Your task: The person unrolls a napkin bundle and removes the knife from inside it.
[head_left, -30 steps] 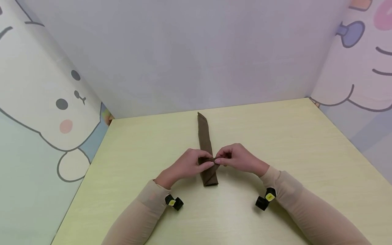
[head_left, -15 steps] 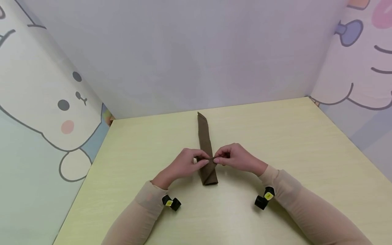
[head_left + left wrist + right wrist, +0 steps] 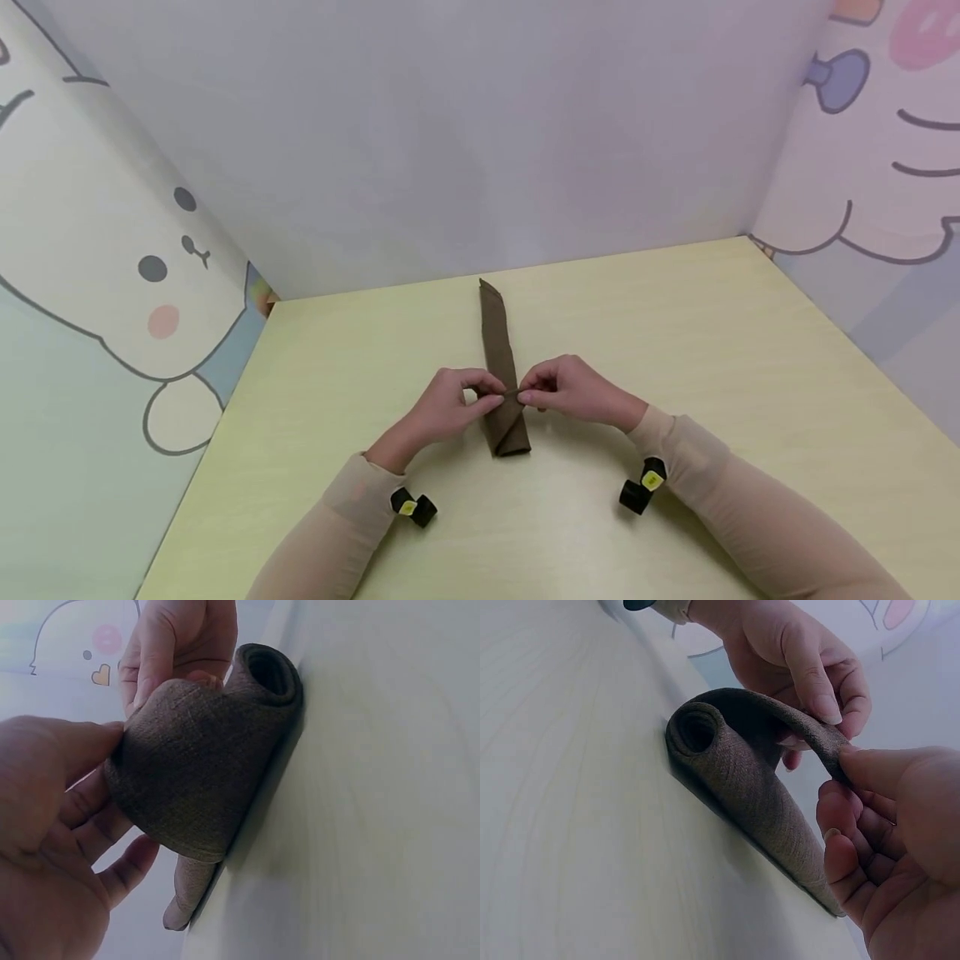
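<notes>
A brown cloth napkin [image 3: 495,325] lies on the table as a narrow strip pointing away from me, its near end rolled into a tube. In the right wrist view the spiral end of the rolled napkin [image 3: 757,787] shows, with a loose flap lifted above it. My left hand [image 3: 442,408] pinches the flap's edge between thumb and fingertips. Close beside it, my right hand [image 3: 577,390] pinches the same edge from the right. From the left wrist, the flap of the napkin [image 3: 195,765] stands raised as a curved sheet, hiding part of the right hand [image 3: 176,637].
The pale wooden table [image 3: 645,317] reaches back to a plain whitish wall [image 3: 465,150]. Panels with cartoon animals stand on both sides. A small black camera [image 3: 414,507] sits at the left wrist and another black camera [image 3: 642,487] at the right.
My left hand has shifted a little leftward along the flap's edge, and the flap shows more between the hands. The right hand keeps its pinch. The head view has moved slightly.
</notes>
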Tool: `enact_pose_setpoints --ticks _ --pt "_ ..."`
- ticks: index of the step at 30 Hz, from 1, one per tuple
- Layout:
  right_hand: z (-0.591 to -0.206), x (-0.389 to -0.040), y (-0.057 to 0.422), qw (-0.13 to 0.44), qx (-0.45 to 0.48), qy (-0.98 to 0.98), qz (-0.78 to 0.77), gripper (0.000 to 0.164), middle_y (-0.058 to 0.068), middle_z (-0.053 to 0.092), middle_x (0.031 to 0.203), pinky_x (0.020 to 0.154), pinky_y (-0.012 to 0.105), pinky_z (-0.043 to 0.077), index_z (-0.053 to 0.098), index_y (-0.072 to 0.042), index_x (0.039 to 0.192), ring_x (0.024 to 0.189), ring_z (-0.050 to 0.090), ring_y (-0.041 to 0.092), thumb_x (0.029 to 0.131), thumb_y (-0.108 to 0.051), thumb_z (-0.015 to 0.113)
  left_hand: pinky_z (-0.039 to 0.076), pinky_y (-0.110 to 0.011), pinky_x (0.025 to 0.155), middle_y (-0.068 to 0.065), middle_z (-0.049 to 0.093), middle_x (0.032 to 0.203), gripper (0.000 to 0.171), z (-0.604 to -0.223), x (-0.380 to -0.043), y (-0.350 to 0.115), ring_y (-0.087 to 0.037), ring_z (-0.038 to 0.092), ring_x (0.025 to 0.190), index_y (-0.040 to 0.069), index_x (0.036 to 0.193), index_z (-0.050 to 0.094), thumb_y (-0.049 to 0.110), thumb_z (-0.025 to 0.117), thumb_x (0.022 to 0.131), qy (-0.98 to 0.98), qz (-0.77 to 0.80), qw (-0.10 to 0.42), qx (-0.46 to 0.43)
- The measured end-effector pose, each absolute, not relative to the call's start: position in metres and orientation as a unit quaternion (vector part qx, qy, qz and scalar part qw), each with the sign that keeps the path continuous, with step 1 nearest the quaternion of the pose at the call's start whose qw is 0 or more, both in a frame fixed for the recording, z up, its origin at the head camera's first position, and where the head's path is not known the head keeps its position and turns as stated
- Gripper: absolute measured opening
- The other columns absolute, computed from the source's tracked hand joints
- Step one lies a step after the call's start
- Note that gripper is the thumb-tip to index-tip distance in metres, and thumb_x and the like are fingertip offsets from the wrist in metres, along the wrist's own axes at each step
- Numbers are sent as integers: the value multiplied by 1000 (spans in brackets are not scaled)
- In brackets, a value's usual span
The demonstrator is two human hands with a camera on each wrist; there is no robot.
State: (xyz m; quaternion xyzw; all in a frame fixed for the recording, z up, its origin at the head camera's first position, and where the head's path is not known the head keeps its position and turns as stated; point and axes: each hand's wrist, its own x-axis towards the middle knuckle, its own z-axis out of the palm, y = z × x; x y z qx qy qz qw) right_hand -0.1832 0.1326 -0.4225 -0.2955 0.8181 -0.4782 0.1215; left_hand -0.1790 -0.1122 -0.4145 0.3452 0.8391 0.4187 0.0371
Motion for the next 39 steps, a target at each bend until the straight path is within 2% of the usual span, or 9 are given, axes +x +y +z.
enact_pose_setpoints --ticks 9,13,17,24,27,32,39 --pt "-425 -184 132 128 -300 816 -477 13 -2 65 73 52 23 41 73 -18 92 60 52 11 91 -30 68 53 -29 69 11 68 82 4 -420 -179 -120 -3 62 76 15 91 74 14 71 88 842 419 25 340" --pt "-429 -184 132 118 -309 818 -470 13 -6 67 79 58 24 44 73 -20 93 67 53 10 90 -32 69 54 -32 71 12 68 82 3 -422 -177 -126 -4 63 76 15 90 73 16 71 89 844 417 32 334" --pt "-431 -183 130 98 -318 826 -454 18 -11 68 89 70 26 51 72 -21 98 78 59 9 89 -36 69 54 -37 72 13 68 82 7 -423 -176 -134 -4 63 77 16 89 73 22 72 89 849 415 45 324" --pt "-431 -178 124 58 -346 847 -401 40 -5 66 110 89 38 49 67 -14 114 105 60 15 88 -44 68 53 -35 71 17 66 80 7 -425 -173 -146 -3 62 76 21 84 71 27 72 88 864 392 51 312" --pt "-432 -177 123 48 -353 854 -379 46 -5 62 121 97 38 45 65 -13 120 115 56 14 87 -44 69 53 -35 70 18 66 80 5 -424 -171 -149 -2 61 76 23 83 71 25 73 87 870 383 47 308" --pt "-434 -175 122 50 -359 861 -358 56 0 52 140 104 40 39 59 -12 131 129 47 19 87 -46 68 53 -35 69 18 65 79 7 -422 -168 -154 -2 61 74 25 81 70 23 74 86 877 372 42 302" --pt "-436 -171 118 66 -368 867 -329 73 6 35 153 108 44 33 46 -7 143 140 31 25 88 -50 66 49 -25 62 19 64 75 13 -418 -162 -158 -8 60 69 27 79 69 36 71 88 889 354 40 286"
